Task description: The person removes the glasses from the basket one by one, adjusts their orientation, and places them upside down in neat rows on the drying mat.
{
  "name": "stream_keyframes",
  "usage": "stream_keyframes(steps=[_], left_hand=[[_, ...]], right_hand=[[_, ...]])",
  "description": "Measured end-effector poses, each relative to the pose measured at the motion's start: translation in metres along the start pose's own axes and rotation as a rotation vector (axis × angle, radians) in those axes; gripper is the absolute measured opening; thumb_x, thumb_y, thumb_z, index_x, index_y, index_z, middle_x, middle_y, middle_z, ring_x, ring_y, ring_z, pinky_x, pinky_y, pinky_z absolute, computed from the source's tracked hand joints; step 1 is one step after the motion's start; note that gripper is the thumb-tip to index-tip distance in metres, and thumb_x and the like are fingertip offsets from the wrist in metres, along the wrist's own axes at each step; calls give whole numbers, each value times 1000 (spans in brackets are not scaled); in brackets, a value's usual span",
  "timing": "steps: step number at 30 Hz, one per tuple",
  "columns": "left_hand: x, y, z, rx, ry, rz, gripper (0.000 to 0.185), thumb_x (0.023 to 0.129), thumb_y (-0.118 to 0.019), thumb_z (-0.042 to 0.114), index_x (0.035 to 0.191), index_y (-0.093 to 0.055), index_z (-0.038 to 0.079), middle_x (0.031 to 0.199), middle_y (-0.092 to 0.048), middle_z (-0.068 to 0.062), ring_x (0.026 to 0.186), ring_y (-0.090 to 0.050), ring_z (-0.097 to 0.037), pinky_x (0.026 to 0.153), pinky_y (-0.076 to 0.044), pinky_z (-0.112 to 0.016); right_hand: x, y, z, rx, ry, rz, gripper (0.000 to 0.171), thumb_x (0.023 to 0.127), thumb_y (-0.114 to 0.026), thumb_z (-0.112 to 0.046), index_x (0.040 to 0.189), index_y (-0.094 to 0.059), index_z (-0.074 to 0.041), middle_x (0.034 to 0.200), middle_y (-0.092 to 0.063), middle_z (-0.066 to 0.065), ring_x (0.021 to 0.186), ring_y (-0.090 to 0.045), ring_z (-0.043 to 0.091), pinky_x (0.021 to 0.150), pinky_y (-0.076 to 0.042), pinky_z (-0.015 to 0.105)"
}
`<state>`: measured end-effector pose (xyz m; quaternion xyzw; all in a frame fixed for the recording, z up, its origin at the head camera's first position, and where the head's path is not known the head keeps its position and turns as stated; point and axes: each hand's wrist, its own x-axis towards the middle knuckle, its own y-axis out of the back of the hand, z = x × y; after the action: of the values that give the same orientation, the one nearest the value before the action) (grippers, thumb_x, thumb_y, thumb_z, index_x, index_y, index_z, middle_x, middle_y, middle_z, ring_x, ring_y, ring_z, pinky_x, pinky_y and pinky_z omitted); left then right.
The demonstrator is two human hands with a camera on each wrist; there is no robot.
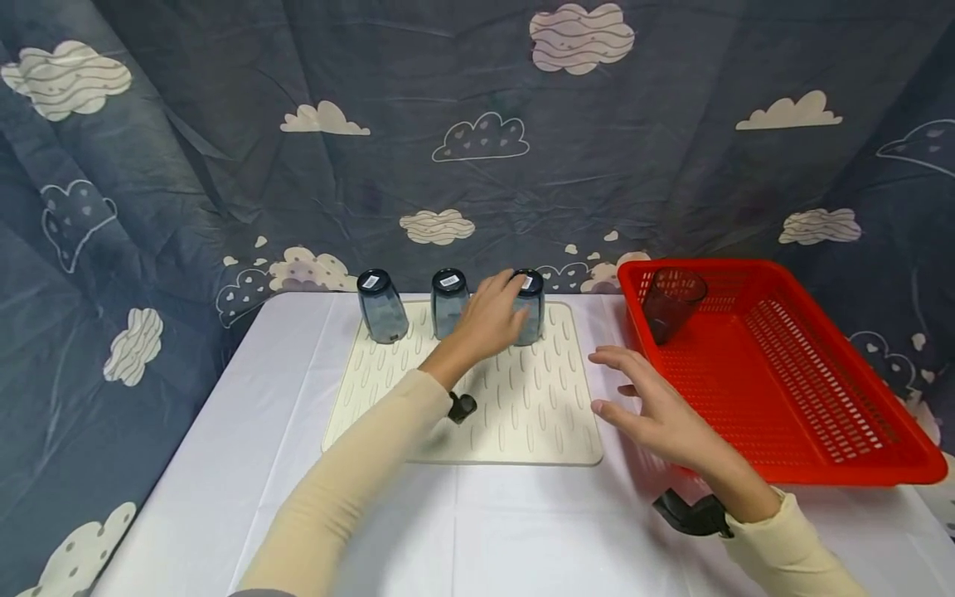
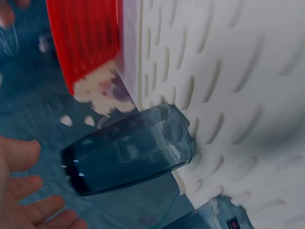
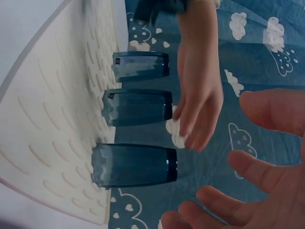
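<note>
Right hand [image 1: 656, 410] hovers open, nearest; farther left, open left hand [image 1: 488, 319] touches upright inverted blue-grey glass tumbler [image 1: 530, 308] on cream ridged mat [image 1: 522, 414].

Glossy smoked glasses [image 1: 382, 307], ribbed matt mat [image 1: 537, 406], perforated plastic basket [image 1: 806, 373].

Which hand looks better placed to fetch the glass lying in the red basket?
Probably the right hand: it hovers open beside the red basket, where the glass lies tilted. The left hand is over at the mat, by an upturned glass.
</note>
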<state>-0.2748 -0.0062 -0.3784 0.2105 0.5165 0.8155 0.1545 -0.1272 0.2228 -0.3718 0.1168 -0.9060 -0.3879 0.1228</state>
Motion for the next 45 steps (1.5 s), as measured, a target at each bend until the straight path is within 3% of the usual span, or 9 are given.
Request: stream_keyframes(steps=[5,13,16,18,20,23,27,31,45], left_hand=[[-47,19,-8,-36,-125,40,49,100,-57,20,146,-47,7,152,-46,-14,143,-42,-31,120,-35,-45],[-116,41,-23,-106,-182,168,38,98,-60,16,135,-59,10,140,-59,-8,134,-53,-26,113,-44,-44],[-135,45,-33,-120,-172,219,37,96,-63,15,132,-61,9,137,-61,-10,131,-56,-27,112,-44,-46],[-145,46,-40,-122,-151,241,37,95,-65,14,131,-62,8,137,-62,-10,131,-56,-28,112,-45,-48],[-150,46,-46,-121,-129,254,37,94,-66,14,130,-62,8,137,-61,-11,131,-56,-29,111,-45,-49],[-154,42,-52,-120,-104,251,38,93,-67,15,130,-62,8,138,-60,-11,132,-55,-29,110,-46,-49],[-156,34,-55,-141,-95,254,39,93,-68,15,130,-62,6,139,-59,-13,132,-55,-31,110,-46,-50],[-157,28,-55,-181,-84,270,40,93,-67,14,132,-61,6,140,-59,-13,132,-55,-32,109,-46,-51],[-155,18,-53,-278,18,226,43,94,-65,15,135,-57,6,140,-58,-13,133,-55,-30,109,-46,-50]], right_hand=[[3,9,-3,-23,12,-6,63,89,-72,-21,144,-43,-9,151,-40,17,134,-42,36,99,-51,58],[-1,38,-4,-100,87,62,63,87,-73,-12,142,-43,-6,150,-39,21,131,-41,40,97,-46,70],[-2,51,-3,-145,102,78,63,87,-75,-13,142,-45,-7,149,-41,20,127,-44,37,101,-52,46],[1,60,-1,-171,108,86,63,87,-75,-14,142,-45,-7,147,-43,19,122,-47,35,97,-50,22],[5,70,3,-199,106,95,63,87,-75,-15,142,-45,-6,146,-44,19,119,-48,32,89,-40,6],[14,84,13,-219,91,103,60,89,-73,-13,141,-45,-3,141,-47,20,115,-49,31,84,-37,3],[28,100,26,-262,24,95,57,90,-70,-12,140,-45,1,135,-48,24,114,-47,37,93,-50,35],[44,115,37,-304,-73,51,60,91,-68,-13,141,-41,5,139,-42,30,123,-40,46,96,-42,69],[95,140,84,-423,-290,-76,75,89,-67,-23,146,-31,7,147,-28,39,132,-26,57,107,-28,76]])
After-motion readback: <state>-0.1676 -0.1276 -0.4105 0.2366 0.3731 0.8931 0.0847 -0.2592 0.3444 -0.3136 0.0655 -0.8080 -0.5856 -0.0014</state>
